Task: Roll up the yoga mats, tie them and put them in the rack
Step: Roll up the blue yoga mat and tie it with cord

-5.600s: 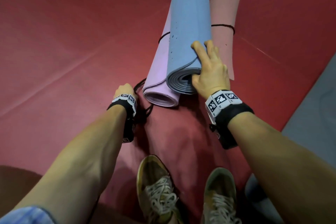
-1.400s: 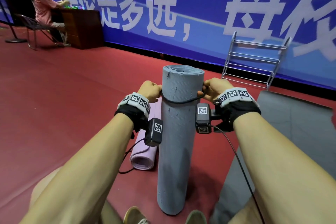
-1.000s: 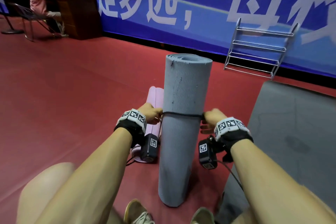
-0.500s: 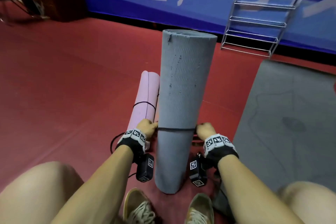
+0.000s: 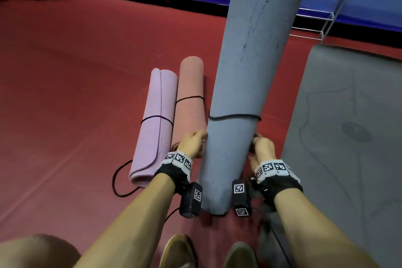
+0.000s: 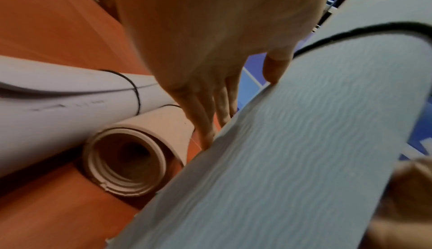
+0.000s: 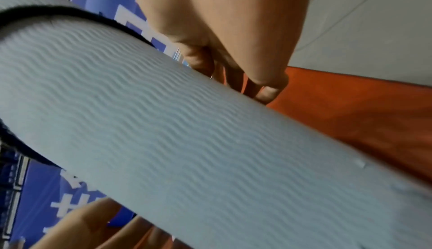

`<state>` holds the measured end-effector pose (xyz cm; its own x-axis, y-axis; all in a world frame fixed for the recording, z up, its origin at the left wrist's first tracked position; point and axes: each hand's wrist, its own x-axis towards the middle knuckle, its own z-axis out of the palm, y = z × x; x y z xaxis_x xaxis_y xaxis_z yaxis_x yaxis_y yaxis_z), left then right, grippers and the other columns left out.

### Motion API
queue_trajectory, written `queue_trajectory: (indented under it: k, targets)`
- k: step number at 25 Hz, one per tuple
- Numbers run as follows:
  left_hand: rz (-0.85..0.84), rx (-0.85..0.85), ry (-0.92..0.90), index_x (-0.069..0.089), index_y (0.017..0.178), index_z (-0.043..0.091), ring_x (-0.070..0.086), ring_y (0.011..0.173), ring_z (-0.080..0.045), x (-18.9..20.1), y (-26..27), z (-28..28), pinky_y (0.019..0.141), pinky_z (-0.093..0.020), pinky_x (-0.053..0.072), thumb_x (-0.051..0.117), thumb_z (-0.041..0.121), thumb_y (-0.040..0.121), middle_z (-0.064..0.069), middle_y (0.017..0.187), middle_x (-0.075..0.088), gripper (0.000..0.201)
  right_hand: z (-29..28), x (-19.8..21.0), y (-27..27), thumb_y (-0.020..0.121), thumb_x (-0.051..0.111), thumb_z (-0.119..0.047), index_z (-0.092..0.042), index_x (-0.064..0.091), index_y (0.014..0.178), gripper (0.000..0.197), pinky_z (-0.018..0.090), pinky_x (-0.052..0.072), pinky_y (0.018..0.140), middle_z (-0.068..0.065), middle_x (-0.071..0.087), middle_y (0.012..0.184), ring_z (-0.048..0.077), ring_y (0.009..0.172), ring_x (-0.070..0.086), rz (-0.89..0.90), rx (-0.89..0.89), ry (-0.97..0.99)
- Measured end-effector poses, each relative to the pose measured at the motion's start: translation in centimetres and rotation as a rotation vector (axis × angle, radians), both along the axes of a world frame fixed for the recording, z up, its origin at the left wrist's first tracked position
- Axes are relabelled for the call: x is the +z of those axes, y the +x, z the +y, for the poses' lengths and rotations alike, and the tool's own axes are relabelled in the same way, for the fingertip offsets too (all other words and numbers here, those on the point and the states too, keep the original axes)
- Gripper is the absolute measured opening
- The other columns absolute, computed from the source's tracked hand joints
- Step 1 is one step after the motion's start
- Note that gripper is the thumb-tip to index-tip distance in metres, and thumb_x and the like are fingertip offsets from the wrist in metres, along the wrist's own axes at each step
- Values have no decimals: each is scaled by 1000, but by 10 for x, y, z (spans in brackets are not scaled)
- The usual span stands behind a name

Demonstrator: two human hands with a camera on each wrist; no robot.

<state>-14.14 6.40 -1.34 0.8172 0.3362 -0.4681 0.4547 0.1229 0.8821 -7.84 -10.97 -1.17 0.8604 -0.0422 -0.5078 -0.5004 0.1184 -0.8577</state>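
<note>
A rolled grey mat (image 5: 245, 72) stands on end on the red floor, leaning slightly away from me. A black cord (image 5: 235, 117) loops round its lower third. Both hands sit just below the cord. My left hand (image 5: 193, 143) lies against the mat's left side, and the left wrist view shows its fingers (image 6: 210, 120) straight along the mat (image 6: 304, 142) and the thumb touching it. My right hand (image 5: 262, 148) holds the right side, and in the right wrist view its fingers (image 7: 203, 58) curl behind the mat (image 7: 163, 123). The metal rack (image 5: 326, 0) stands by the blue wall behind.
A tied purple mat (image 5: 156, 119) and a tied pink mat (image 5: 190, 93) lie side by side left of the grey one. A loose black cord (image 5: 117, 183) lies by the purple mat's near end. An unrolled grey mat (image 5: 348, 137) covers the floor to the right. My shoes (image 5: 178, 250) are below.
The cord went from the top of the standing mat down to its lower third. Both hands have come off the cord and now sit below it. My view has tilted down.
</note>
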Motion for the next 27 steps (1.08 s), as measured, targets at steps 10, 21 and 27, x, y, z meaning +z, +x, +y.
queue_trajectory:
  k: [10, 21, 27]
  targets:
    - [-19, -238, 9, 63, 119, 20, 70, 103, -18, -76, 117, 3, 96, -41, 53, 85, 58, 59, 0, 113, 72, 74, 4, -75, 111, 101, 55, -18, -15, 50, 139, 38, 21, 53, 76, 2, 64, 126, 8, 100, 65, -31, 371, 61]
    - [197, -464, 628, 62, 116, 1, 64, 103, -29, -129, 136, 18, 86, -33, 50, 70, 48, 85, -9, 113, 67, 57, 14, -136, 108, 92, 63, -27, -27, 15, 158, 82, 34, 34, 114, -8, 41, 147, 16, 133, 45, 39, 590, -225]
    - [132, -542, 886, 65, 119, 3, 61, 111, -30, -64, 110, -11, 88, -30, 47, 65, 24, 90, -14, 121, 66, 36, 5, -73, 72, 90, 64, -17, -9, 49, 144, 57, 32, 39, 109, 7, 57, 140, 25, 126, 55, -129, 675, -594]
